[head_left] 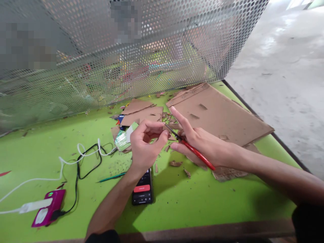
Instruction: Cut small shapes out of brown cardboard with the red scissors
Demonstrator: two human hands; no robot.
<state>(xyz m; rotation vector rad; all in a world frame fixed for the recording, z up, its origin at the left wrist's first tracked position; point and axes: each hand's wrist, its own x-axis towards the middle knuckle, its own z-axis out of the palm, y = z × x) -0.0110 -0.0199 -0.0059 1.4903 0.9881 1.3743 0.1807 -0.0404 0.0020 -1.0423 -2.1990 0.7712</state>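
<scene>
My left hand (pixel 145 143) is curled in a pinch above the green table (pixel 76 202), fingertips pressed together on something small I cannot make out. My right hand (pixel 199 143) holds a red-handled cutting tool (pixel 194 152) whose dark tip points toward the left fingertips; its index finger is stretched out along the tool. Small cardboard scraps (pixel 176 163) lie just under both hands.
A large cardboard sheet (pixel 220 114) lies at the right, smaller pieces (pixel 141 113) behind the hands. A phone (pixel 143 189) lies under my left wrist, a green pencil (pixel 111 177) beside it. White and black cables (pixel 83 158) run to a pink device (pixel 48 207). A perforated metal screen (pixel 126 50) stands behind.
</scene>
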